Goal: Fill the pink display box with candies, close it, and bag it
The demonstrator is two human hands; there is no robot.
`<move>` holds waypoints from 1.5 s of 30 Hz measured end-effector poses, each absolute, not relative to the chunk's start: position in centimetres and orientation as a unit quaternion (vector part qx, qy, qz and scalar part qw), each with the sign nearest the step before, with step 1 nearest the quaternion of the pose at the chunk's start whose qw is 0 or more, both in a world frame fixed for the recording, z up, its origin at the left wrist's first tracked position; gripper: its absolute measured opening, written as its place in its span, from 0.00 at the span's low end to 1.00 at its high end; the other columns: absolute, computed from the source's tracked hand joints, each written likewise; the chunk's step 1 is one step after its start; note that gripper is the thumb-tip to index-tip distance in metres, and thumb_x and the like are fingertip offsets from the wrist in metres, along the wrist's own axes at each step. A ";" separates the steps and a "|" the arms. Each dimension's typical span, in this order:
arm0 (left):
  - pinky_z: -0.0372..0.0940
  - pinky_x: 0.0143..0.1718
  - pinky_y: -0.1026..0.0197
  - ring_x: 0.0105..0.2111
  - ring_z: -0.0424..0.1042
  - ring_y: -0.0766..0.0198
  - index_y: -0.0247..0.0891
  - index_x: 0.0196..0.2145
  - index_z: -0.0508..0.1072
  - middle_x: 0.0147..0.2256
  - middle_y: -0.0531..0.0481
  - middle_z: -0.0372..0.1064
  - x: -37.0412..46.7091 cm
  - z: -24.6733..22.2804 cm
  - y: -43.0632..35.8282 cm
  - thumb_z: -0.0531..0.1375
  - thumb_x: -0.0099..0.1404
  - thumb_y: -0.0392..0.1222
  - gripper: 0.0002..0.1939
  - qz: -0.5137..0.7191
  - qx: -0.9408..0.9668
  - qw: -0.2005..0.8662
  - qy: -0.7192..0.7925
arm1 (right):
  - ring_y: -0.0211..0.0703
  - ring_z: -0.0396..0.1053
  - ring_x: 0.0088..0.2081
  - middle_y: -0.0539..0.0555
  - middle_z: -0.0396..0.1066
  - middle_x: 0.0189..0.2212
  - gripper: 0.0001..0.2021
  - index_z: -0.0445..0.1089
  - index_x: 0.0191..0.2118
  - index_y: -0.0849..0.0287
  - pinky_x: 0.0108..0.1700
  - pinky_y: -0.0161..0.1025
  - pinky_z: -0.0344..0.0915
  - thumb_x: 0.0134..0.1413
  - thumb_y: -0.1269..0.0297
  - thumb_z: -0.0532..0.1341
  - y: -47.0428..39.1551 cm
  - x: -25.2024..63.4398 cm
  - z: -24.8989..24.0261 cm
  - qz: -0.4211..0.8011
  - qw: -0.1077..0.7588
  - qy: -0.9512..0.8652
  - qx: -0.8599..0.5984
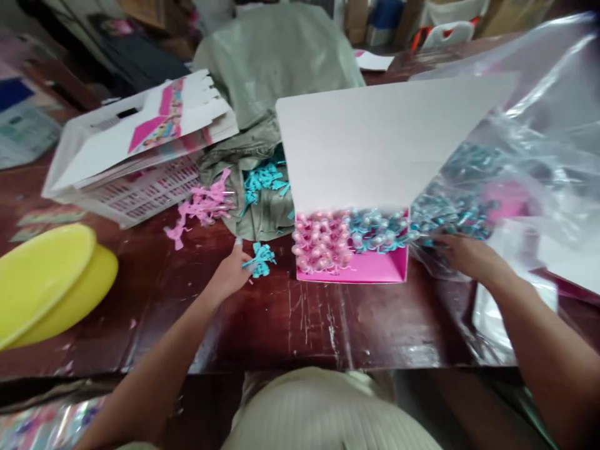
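My left hand (230, 270) is closed on a small bunch of turquoise plastic bow-shaped pieces (260, 260), low over the table. Just right of it stands an open box (370, 267) with a pink inside and its white lid raised. Rows of pink pieces with pearly round tops (322, 244) fill its left part; similar blue ones (379, 230) lie along the back right. At the box's right side, my right hand (462, 253) is at a clear plastic bag of blue pieces (452, 209). Its fingertips are blurred and partly hidden among them.
Loose pink bow pieces (206, 203) and turquoise ones (265, 178) lie by a grey-green cloth (262, 215). Behind at left, a white plastic basket (135, 203) bears stacked printed cards (187, 119). Yellow bowls (51, 275) stand at the left of the dark red table (262, 325).
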State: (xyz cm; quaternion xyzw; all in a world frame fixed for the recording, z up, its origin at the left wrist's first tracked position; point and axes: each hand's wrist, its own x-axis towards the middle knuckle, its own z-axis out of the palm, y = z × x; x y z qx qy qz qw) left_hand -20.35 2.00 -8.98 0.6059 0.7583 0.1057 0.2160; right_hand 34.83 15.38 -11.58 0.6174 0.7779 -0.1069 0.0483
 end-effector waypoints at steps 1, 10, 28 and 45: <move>0.70 0.39 0.60 0.34 0.76 0.59 0.33 0.65 0.56 0.37 0.49 0.75 -20.3 -9.0 1.5 0.58 0.64 0.44 0.34 0.130 0.590 0.229 0.763 | 0.62 0.74 0.51 0.73 0.74 0.51 0.22 0.72 0.57 0.69 0.51 0.50 0.69 0.62 0.66 0.53 14.9 35.0 -11.5 -0.088 0.032 0.772 0.629; 0.66 0.56 0.53 0.50 0.72 0.57 0.42 0.59 0.71 0.51 0.44 0.72 -15.9 -4.6 -3.9 0.56 0.71 0.41 0.20 0.274 0.645 0.371 0.609 | 0.46 0.76 0.32 0.59 0.75 0.40 0.19 0.66 0.59 0.44 0.25 0.38 0.72 0.62 0.57 0.62 2.0 27.1 -4.1 -0.222 -0.305 0.778 0.502; 0.71 0.43 0.62 0.44 0.76 0.60 0.40 0.45 0.78 0.48 0.49 0.76 -3.7 -4.9 -5.1 0.53 0.61 0.24 0.21 0.247 0.796 0.240 0.497 | 0.44 0.76 0.45 0.58 0.76 0.47 0.13 0.69 0.56 0.58 0.43 0.41 0.76 0.72 0.66 0.52 -0.8 20.0 -3.5 -0.204 -0.212 0.912 0.285; 0.69 0.40 0.64 0.41 0.77 0.62 0.41 0.43 0.78 0.45 0.50 0.76 -1.8 -6.1 -4.0 0.54 0.63 0.27 0.17 0.197 0.804 0.285 0.484 | 0.45 0.76 0.47 0.59 0.76 0.47 0.16 0.64 0.59 0.59 0.49 0.43 0.74 0.72 0.59 0.54 -1.4 22.0 -6.9 -0.355 -0.247 0.831 0.350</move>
